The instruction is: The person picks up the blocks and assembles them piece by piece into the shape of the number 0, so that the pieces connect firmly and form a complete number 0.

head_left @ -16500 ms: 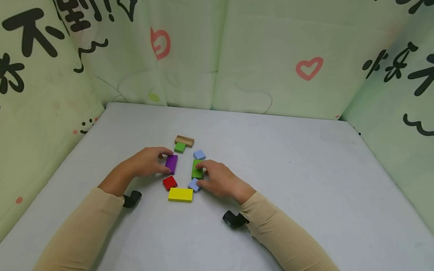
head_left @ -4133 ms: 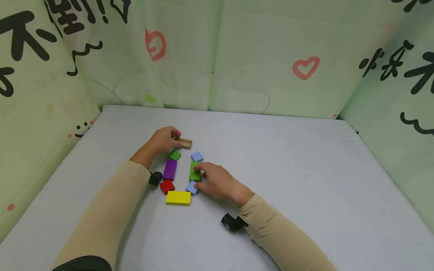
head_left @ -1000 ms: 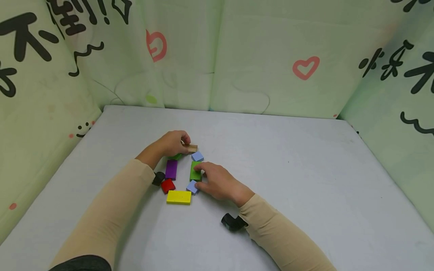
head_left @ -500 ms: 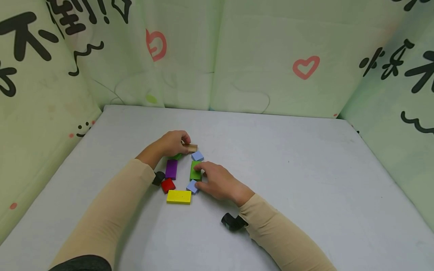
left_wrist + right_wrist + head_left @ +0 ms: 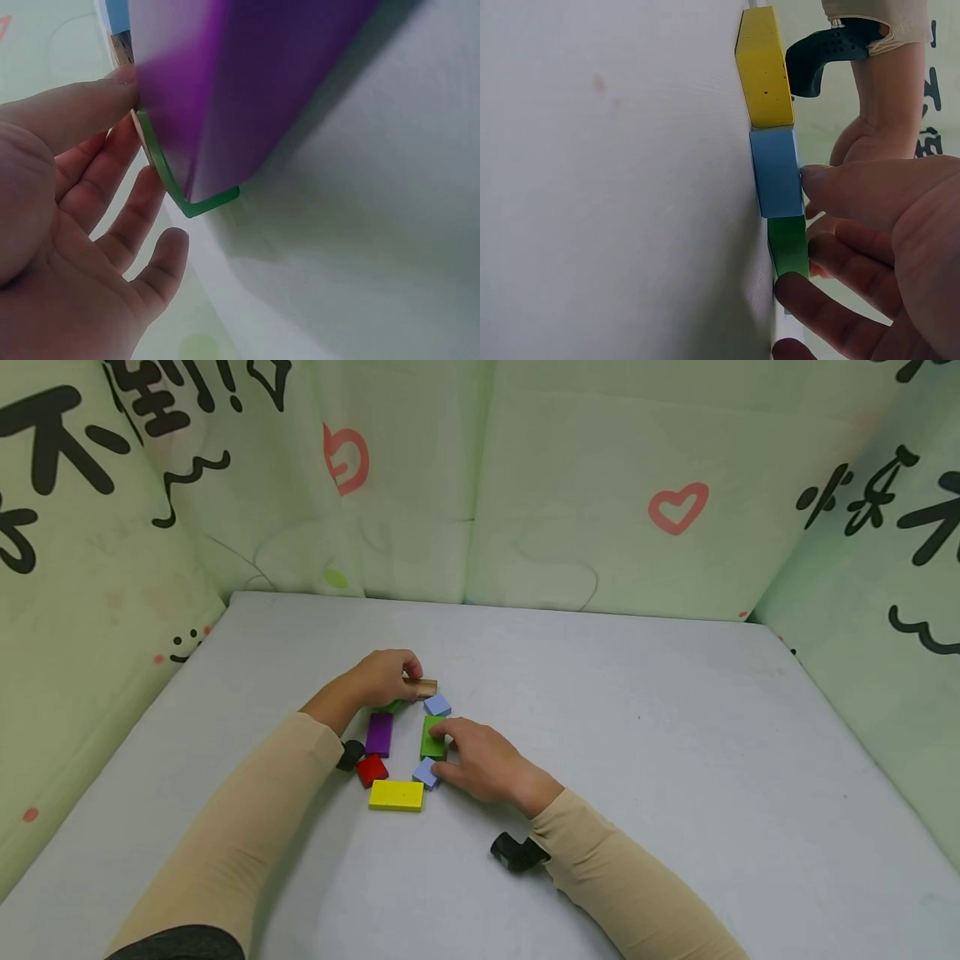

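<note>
My left hand (image 5: pixel 381 678) pinches a brown wooden block (image 5: pixel 427 688) between thumb and fingers at the far end of a ring of coloured blocks. Its left part is hidden by the hand. A small green block (image 5: pixel 390 706) shows partly under that hand, beside a long purple block (image 5: pixel 378 735). On the ring's right side, my right hand (image 5: pixel 483 762) rests with its index finger on a long green block (image 5: pixel 432 739). Its thumb touches a light blue block (image 5: pixel 778 172). Another light blue block (image 5: pixel 437 705) lies right by the wooden one.
A red block (image 5: pixel 372 770) and a yellow block (image 5: pixel 396 796) form the near end of the ring. Everything lies on a white table (image 5: pixel 637 777) with printed green curtains (image 5: pixel 562 485) around it. Black wrist cameras (image 5: pixel 517 852) stick out near the table surface.
My left hand left the purple block, took hold of the wooden block and shifted it right, close to the far blue block. Over the last second both hands stay still.
</note>
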`<move>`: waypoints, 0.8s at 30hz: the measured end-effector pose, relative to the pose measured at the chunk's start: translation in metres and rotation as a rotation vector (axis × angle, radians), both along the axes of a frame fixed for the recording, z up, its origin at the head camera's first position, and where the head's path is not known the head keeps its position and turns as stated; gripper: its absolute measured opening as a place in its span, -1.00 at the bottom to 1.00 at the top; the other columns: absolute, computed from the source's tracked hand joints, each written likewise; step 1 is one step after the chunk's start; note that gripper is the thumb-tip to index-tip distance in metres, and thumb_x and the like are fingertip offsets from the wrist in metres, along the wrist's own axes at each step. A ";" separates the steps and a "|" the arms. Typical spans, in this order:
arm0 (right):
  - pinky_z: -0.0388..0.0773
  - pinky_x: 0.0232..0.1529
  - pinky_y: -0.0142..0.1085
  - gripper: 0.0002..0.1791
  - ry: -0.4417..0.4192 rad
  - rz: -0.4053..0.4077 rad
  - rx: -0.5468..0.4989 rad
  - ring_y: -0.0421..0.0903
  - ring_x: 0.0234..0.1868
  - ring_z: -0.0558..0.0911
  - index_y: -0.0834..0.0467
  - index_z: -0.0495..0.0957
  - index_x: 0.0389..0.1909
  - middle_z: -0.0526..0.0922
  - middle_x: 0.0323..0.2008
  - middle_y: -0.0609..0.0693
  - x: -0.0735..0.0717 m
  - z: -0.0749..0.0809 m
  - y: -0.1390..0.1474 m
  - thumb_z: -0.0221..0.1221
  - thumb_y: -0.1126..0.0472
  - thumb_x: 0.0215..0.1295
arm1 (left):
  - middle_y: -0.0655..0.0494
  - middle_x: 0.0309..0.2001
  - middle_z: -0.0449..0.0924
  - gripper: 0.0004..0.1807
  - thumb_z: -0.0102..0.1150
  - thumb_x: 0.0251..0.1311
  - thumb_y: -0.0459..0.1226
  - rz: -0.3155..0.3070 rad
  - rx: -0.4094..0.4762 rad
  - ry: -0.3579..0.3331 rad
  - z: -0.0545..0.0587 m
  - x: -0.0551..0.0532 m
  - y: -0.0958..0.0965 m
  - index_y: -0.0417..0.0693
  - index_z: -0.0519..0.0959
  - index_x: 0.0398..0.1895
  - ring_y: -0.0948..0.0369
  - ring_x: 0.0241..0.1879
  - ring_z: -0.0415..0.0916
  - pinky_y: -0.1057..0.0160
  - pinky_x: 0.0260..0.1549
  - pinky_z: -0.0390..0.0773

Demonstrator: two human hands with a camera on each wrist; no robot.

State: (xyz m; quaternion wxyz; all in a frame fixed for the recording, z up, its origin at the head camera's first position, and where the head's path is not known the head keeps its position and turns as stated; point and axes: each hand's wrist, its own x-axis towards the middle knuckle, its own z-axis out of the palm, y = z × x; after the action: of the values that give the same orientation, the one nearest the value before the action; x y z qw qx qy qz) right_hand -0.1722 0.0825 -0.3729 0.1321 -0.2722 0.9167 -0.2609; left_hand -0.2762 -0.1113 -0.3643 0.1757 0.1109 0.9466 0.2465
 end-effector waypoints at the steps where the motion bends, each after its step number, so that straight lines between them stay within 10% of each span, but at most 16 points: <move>1: 0.47 0.18 -0.14 -0.49 0.001 -0.001 0.000 0.01 0.08 0.55 0.24 0.44 0.28 0.53 0.19 0.10 0.000 0.000 0.000 0.25 0.16 0.38 | -0.07 0.07 0.55 -0.73 0.23 0.36 -0.29 -0.001 -0.001 0.001 0.000 0.000 0.000 -0.14 0.51 0.06 0.02 -0.03 0.45 0.10 0.09 0.53; 24: 0.44 0.23 -0.09 -0.44 0.029 -0.031 -0.028 0.06 0.15 0.54 0.25 0.42 0.31 0.50 0.26 0.11 0.000 0.004 0.012 0.25 0.12 0.37 | -0.20 0.30 0.38 -0.45 0.23 0.35 -0.13 0.051 0.106 0.033 0.013 0.016 -0.022 -0.15 0.39 0.32 -0.12 0.30 0.31 -0.11 0.23 0.40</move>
State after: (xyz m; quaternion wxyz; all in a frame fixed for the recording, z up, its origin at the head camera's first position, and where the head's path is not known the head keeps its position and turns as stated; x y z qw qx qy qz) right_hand -0.1723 0.0947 -0.3691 0.1110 -0.2638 0.9188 -0.2717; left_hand -0.2602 -0.1332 -0.3509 0.1477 0.1001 0.9374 0.2989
